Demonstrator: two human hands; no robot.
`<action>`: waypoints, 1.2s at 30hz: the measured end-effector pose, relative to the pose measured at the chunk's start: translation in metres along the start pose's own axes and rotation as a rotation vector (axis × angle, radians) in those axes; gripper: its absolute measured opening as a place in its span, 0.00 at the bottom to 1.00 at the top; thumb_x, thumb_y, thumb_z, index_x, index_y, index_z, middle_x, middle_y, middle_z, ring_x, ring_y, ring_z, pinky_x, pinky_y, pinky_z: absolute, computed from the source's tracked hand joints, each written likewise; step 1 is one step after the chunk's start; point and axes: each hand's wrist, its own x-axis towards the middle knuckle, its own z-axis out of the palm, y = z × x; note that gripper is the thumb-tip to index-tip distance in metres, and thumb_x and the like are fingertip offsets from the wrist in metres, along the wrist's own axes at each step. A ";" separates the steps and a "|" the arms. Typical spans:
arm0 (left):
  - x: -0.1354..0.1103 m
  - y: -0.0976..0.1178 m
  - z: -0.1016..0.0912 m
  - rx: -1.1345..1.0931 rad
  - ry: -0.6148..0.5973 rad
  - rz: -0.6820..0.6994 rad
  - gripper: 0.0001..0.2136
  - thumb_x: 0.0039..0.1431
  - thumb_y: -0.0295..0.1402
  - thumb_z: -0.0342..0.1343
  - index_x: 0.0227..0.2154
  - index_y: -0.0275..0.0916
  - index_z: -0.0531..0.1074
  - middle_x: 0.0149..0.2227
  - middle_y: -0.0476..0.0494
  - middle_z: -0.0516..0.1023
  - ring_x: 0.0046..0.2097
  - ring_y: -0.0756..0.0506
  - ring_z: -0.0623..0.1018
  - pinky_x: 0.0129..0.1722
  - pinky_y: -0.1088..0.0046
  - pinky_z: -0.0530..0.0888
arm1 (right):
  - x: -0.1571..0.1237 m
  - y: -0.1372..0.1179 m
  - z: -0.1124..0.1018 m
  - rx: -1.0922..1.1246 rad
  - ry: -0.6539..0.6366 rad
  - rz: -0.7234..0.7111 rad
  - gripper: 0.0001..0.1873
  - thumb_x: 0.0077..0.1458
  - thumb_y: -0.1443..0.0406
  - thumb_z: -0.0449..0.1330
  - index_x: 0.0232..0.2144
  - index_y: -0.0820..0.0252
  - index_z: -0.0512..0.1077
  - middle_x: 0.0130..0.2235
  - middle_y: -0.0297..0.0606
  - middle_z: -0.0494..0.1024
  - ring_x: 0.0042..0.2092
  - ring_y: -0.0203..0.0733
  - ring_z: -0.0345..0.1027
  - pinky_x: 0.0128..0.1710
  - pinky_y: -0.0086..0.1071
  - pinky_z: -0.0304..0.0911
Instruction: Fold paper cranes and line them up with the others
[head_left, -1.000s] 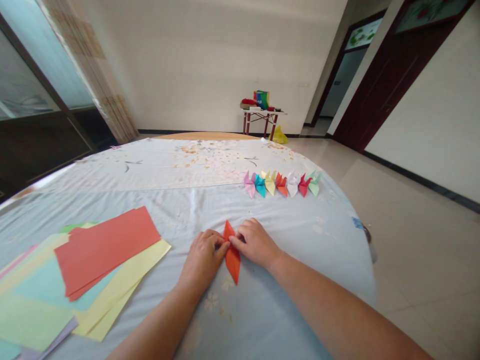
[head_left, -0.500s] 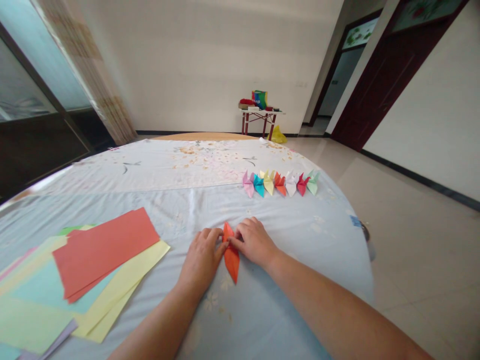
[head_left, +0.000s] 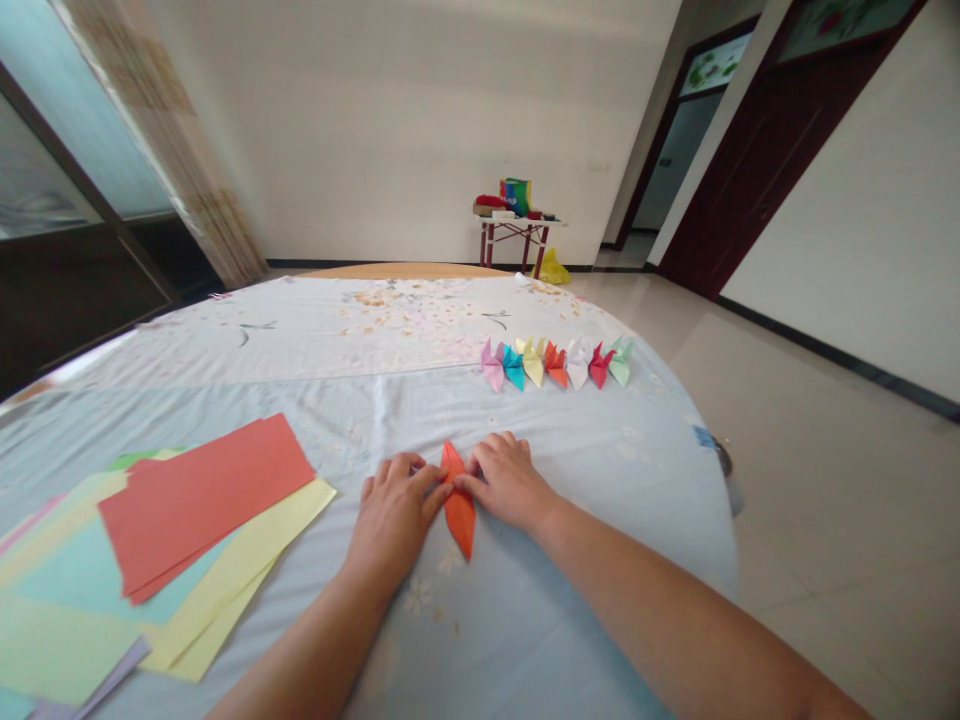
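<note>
A folded piece of orange origami paper [head_left: 460, 520], long and pointed at both ends, lies on the cloth in front of me. My left hand [head_left: 397, 505] pinches its middle from the left, thumb and fingertips on the paper. From the right, my right hand [head_left: 504, 480] presses its thumb and fingers on the same middle part. The two thumbs nearly meet and cover the centre folds. Beyond my hands stands a row of several folded paper figures [head_left: 556, 365] in pink, blue, yellow, orange, white, red and green.
Loose coloured sheets lie at the left, with red paper [head_left: 210, 500] over yellow paper [head_left: 247, 590]. A pale blue flowered tablecloth [head_left: 600, 600] covers the round table. A small side table [head_left: 517, 222] with items on it stands by the far wall.
My left hand's fingers have shifted slightly left and spread a little on the paper. The right hand keeps its hold. The whole view has moved slightly.
</note>
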 end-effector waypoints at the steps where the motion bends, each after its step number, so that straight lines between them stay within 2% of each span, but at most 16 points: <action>1: 0.000 0.000 0.000 0.003 -0.002 -0.008 0.13 0.57 0.44 0.46 0.37 0.48 0.73 0.41 0.44 0.69 0.44 0.41 0.67 0.42 0.61 0.63 | 0.001 0.000 -0.001 -0.005 -0.007 0.009 0.17 0.51 0.51 0.56 0.28 0.58 0.68 0.35 0.38 0.68 0.42 0.43 0.57 0.38 0.35 0.48; 5: 0.000 0.001 -0.002 0.018 -0.010 -0.036 0.12 0.57 0.44 0.47 0.36 0.50 0.74 0.42 0.44 0.69 0.44 0.40 0.67 0.42 0.60 0.62 | 0.003 0.004 -0.004 -0.007 -0.031 0.024 0.20 0.49 0.48 0.55 0.27 0.59 0.69 0.34 0.38 0.69 0.41 0.43 0.57 0.38 0.35 0.47; 19: 0.001 -0.004 0.002 -0.041 -0.010 -0.028 0.13 0.55 0.45 0.48 0.37 0.50 0.74 0.41 0.44 0.69 0.44 0.40 0.67 0.42 0.61 0.62 | 0.007 0.014 -0.003 0.102 -0.042 0.055 0.19 0.47 0.49 0.58 0.25 0.59 0.70 0.31 0.35 0.70 0.38 0.40 0.59 0.35 0.32 0.46; 26: -0.001 -0.004 -0.005 -0.041 0.072 0.101 0.10 0.57 0.38 0.49 0.38 0.49 0.74 0.43 0.44 0.71 0.46 0.41 0.67 0.43 0.61 0.61 | 0.007 0.015 -0.005 0.104 -0.017 0.017 0.19 0.47 0.49 0.58 0.24 0.59 0.71 0.30 0.35 0.70 0.38 0.40 0.59 0.37 0.32 0.47; 30: -0.002 -0.002 -0.011 -0.098 -0.016 0.223 0.11 0.58 0.33 0.46 0.37 0.46 0.73 0.38 0.46 0.75 0.41 0.44 0.69 0.42 0.65 0.62 | 0.005 0.018 -0.008 0.138 0.014 -0.033 0.18 0.52 0.52 0.55 0.25 0.59 0.72 0.30 0.36 0.70 0.38 0.39 0.60 0.38 0.32 0.49; 36: -0.003 0.003 -0.012 -0.103 -0.024 0.203 0.11 0.58 0.33 0.45 0.35 0.45 0.73 0.36 0.46 0.74 0.39 0.45 0.69 0.41 0.64 0.62 | 0.002 0.013 -0.008 0.114 0.040 -0.057 0.15 0.52 0.53 0.56 0.27 0.58 0.73 0.31 0.37 0.70 0.39 0.40 0.60 0.40 0.33 0.50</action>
